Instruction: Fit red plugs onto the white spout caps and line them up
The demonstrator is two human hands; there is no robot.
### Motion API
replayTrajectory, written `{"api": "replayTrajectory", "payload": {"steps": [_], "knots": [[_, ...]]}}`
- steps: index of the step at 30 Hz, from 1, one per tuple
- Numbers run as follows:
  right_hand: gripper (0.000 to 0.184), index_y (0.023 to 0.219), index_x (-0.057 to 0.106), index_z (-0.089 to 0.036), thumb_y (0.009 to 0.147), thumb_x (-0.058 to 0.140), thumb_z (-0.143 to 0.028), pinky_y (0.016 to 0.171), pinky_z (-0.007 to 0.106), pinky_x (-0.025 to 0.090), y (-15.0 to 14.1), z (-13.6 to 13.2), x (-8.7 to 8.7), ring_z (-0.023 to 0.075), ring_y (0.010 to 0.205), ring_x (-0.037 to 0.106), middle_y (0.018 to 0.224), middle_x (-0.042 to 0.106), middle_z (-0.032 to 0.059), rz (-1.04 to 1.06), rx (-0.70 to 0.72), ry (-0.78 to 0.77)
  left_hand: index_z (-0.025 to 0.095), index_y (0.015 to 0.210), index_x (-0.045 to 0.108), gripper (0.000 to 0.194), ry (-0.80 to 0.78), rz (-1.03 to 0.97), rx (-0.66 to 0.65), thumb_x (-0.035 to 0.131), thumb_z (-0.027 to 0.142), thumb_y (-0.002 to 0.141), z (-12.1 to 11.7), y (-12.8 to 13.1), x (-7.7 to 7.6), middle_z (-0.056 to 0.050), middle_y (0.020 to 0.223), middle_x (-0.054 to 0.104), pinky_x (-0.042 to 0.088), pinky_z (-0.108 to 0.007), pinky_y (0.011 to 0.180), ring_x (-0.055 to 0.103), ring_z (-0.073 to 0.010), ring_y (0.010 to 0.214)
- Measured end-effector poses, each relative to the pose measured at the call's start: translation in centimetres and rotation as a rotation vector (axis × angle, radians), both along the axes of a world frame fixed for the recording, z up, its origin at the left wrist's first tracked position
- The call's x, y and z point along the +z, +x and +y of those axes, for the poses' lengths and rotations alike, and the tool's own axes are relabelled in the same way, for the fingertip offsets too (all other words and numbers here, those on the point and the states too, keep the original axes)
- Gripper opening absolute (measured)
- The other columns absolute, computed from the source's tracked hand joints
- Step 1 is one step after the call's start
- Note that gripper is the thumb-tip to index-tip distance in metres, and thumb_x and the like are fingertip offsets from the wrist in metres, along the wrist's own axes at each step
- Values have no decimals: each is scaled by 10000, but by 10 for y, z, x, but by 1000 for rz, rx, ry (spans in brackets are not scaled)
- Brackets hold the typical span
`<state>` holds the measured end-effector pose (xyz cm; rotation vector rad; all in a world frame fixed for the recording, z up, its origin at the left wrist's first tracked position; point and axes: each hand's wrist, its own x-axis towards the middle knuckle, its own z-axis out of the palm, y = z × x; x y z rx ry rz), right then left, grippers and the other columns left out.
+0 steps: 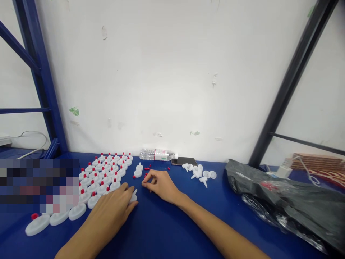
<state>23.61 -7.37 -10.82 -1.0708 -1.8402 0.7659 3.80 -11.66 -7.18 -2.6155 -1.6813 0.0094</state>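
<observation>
My left hand [115, 203] is closed around a white nozzle cap [134, 196], whose bare spout points up between thumb and fingers. Just right of it, my right hand [161, 185] makes a pinch; whatever lies between its fingertips is too small or hidden to make out. Several small red tips [147, 168] are scattered on the blue table beyond my right hand. Two white nozzle caps [138, 172] lie behind the hands. To the left stand rows of white nozzle caps [104, 175], most with red tips on their spouts.
A clear water bottle [157, 154] lies against the wall, with a dark phone [184, 161] beside it. Loose white nozzle caps [198, 171] form a pile right of centre. A grey plastic bag [283, 201] covers the right side of the blue table [172, 230].
</observation>
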Motion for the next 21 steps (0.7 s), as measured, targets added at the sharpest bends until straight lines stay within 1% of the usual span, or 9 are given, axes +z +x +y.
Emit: {"api": "replayTrajectory", "payload": {"steps": [3,6,8,13,16,19,21], "knots": [[273,865,748,-181,774,810,-431,526,200,440,-4,-5,3,108,545,613,695,684,-14,158,84,-124,148,1148,669,321,-6,18,-15,431,290,988,0,1,2,-139,1163,650,553,-480,846,698,-342,1026],[331,878,789,-183,761,808,-492,498,200,411,-10,-12,6,100,528,575,675,673,-10,222,129,-160,146,1137,672,320,6,27,-33,428,296,995,1,1,1,-136,1140,650,554,-468,826,703,-334,1001],[327,884,806,-191,785,786,-502,499,204,403,-15,-16,7,94,519,556,683,680,-8,215,123,-126,151,1156,670,326,2,23,-44,423,295,999,2,0,-1,-133,1145,647,554,-456,824,705,-324,999],[259,886,820,-220,844,747,-465,532,209,421,-22,-21,7,81,508,549,774,731,-5,139,52,21,169,1186,665,345,16,12,-66,404,302,1003,7,-3,-8,-133,1143,643,550,-434,795,708,-311,965],[243,896,817,-220,858,736,-446,533,208,438,-23,-21,6,86,495,555,767,740,-3,142,41,26,174,1171,674,339,28,10,-60,418,304,991,8,-4,-11,-135,1111,647,544,-426,780,708,-307,937],[219,892,812,-213,863,735,-415,532,208,447,-24,-22,4,88,483,557,744,734,-5,145,29,31,177,1167,682,344,30,-20,-54,431,320,980,7,-4,-11,-133,1083,651,537,-413,771,708,-303,919],[186,885,811,-216,866,737,-386,533,207,449,-24,-23,4,88,487,558,757,737,-7,134,33,46,179,1158,689,364,22,-56,-60,410,340,988,6,-4,-10,-132,1073,651,535,-407,761,709,-298,908]]}}
